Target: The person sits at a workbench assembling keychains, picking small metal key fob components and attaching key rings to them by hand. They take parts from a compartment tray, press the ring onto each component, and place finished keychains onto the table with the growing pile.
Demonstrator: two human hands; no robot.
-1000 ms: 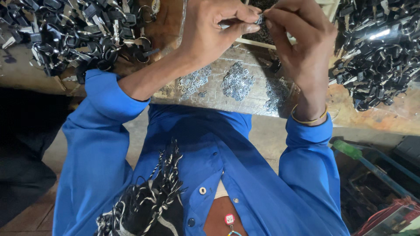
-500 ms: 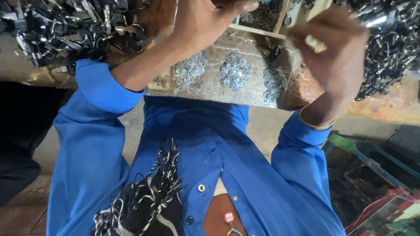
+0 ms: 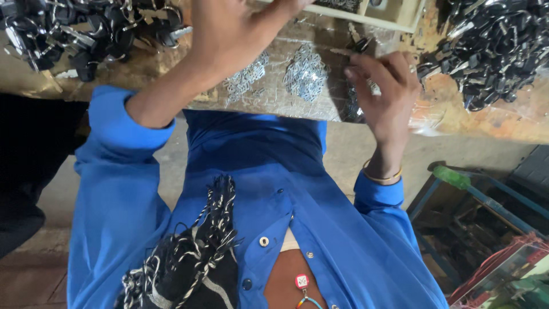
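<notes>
- Now, in the head view, the left hand (image 3: 234,40) is reaching forward over the worn wooden bench (image 3: 486,123) toward the pale wooden tray (image 3: 366,17) at the far edge; its fingertips are running out of the top of the picture, so I cannot tell how far they are spread or whether they are gripping anything.
- Nearer the body, the right hand (image 3: 386,100) is hovering over the bench with its fingers loosely curled and half open; a small dark metal part seems to be sitting at the fingertips, but it is too blurred to say it is being held.
- Two small heaps of silvery metal bits (image 3: 306,71) are lying on the bench between the hands, with piles of black-headed keys (image 3: 492,46) lying at both far corners.
- Compared with a second ago, the hands are no longer pinching together over one piece; they are working apart, the left moving up to the tray and the right dropping lower.
</notes>
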